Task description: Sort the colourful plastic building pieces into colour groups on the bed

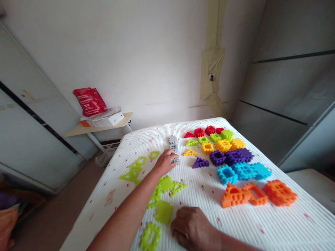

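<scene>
- While the left hand (164, 163) reaches forward across the mattress, its fingers (170, 157) are closed over the near end of a grey interlocking plastic block (172, 143), whose square-holed, toothed body runs away from them.
- The right hand (193, 226) rests knuckles up, nearer the body, its fingers (178, 228) curled shut around nothing that shows.
- Beneath both hands lies a white ribbed mattress (261, 223), its soft, corrugated cover flecked with red.
- Just left of the left hand's fingers sit a small lime frame (154, 155) and a branching lime lattice (133, 170).
- Between the two hands, a toothed lime cluster (164, 186) lies close to a waffle-textured lime square (163, 212), just beyond the right hand's fingers; a hollow lime frame (150, 237) lies to their left.
- Right of the left hand's fingers, bands of the same waffled plastic spread out: red pieces (206, 130), yellow pieces (216, 145), purple pieces (230, 157), blue pieces (242, 170) and orange pieces (258, 194), mixing squares, triangles and open frames.
- Well beyond the fingers, a beige shelf (75, 131) carries a white box (108, 120) beneath a glossy red packet (89, 101).
</scene>
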A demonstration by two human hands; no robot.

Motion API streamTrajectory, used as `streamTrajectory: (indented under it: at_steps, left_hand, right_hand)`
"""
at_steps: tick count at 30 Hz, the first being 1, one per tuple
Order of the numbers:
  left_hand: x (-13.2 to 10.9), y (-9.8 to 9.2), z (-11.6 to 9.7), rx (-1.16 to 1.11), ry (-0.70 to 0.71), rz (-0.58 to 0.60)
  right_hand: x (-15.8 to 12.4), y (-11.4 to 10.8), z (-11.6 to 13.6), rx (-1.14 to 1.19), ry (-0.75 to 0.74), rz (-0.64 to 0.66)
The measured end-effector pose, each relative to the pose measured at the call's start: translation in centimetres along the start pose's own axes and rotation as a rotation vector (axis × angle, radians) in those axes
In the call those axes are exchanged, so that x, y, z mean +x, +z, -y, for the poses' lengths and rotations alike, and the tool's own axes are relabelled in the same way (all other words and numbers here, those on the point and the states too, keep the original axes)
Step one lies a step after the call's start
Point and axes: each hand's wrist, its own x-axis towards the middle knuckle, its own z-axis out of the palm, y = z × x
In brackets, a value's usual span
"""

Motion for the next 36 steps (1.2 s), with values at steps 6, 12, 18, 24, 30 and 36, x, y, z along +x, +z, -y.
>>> streamTrajectory:
  at_steps: [6, 12, 18, 24, 30, 36]
  left_hand:
    - [0.0, 0.2, -0.1, -0.015, -0.009, -0.019]
    - [0.0, 0.1, -0.2, -0.018, -0.006, -0.028]
    - [0.0, 0.2, -0.2, -0.009, -0.001, -0.04]
    - [-0.2, -0.6, -0.5, 0.011, -0.003, -0.093]
    - [-3.8, -5.0, -0.1, 0.038, -0.075, -0.236]
    - [-13.5, -7.8, 0.9, 0.014, -0.359, -0.557]
  right_hand:
    - [0.0, 0.0, 0.0, 0.005, -0.005, -0.006]
    - [0.1, 0.3, -0.2, -0.022, -0.028, -0.031]
    - [0.0, 0.3, -0.2, -0.031, -0.022, -0.029]
    - [0.1, 0.4, -0.3, -0.015, -0.025, -0.026]
    - [-0.1, 0.4, -0.3, 0.029, -0.017, -0.036]
    - [-0.5, 1.0, -0.5, 0.085, -0.009, -0.096]
